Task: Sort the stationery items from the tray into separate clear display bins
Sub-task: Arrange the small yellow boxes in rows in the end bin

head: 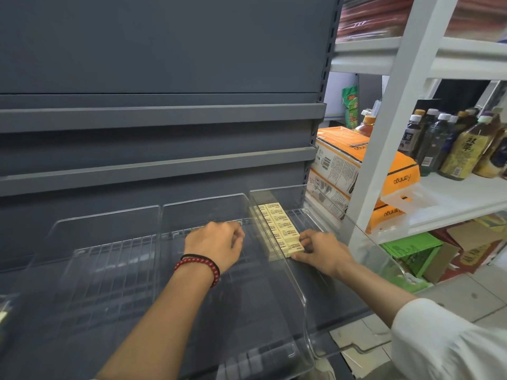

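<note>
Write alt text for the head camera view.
A person's right hand pinches the front eraser of pale-yellow rows in the rightmost clear bin on a grey shelf unit. The left hand rests, fingers curled, in the middle bin.

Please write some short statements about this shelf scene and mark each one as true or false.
1. The erasers lie in the rightmost clear bin. True.
2. The bead bracelet is on the right wrist. False: it is on the left wrist, behind the left hand.
3. The right hand grips the nearest eraser of the row. True.
4. The leftmost clear bin is full of erasers. False: no erasers show in it.
5. Bottles stand on the white shelf. True.
</note>
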The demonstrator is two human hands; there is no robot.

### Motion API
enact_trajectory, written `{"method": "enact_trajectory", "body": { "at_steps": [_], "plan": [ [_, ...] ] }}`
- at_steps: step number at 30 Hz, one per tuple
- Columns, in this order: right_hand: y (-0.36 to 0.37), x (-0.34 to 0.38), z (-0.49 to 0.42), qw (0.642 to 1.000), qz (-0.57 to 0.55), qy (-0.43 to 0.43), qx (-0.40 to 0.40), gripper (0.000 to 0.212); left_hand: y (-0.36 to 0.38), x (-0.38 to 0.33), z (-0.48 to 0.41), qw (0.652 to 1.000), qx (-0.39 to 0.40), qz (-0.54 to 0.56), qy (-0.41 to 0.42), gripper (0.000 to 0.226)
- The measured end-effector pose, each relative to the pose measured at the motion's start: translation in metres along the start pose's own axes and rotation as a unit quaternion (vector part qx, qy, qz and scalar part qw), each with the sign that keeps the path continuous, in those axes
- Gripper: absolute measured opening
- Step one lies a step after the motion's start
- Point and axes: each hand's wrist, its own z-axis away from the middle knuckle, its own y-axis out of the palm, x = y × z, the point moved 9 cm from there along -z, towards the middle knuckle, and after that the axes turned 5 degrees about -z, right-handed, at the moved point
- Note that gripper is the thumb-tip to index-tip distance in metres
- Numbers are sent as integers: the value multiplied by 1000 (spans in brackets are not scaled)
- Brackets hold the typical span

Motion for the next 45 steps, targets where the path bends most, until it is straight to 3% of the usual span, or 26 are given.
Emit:
{"method": "enact_trajectory", "body": {
  "at_steps": [3,6,9,18,25,36,45],
  "plan": [
    [-21,6,0,998,51,-18,-22,51,-4,3,1,1000,-5,1,-3,21],
    [-49,19,6,994,41,-41,-97,48,-11,8,3,1000,-22,-5,-9,22],
    [-53,45,12,990,30,-76,-114,43,-16,15,6,999,-30,-11,-18,22],
    [-6,165,15,976,48,-196,-82,29,-26,56,30,998,-22,-7,-62,20],
    [49,273,44,949,71,-305,-39,33,-57,146,79,985,-76,-35,-148,22],
    [127,418,107,902,-1,-431,30,27,-87,287,192,945,-136,-56,-292,19],
    [165,472,125,880,-24,-471,54,26,-91,354,254,902,-164,-55,-395,23]
  ]
}}
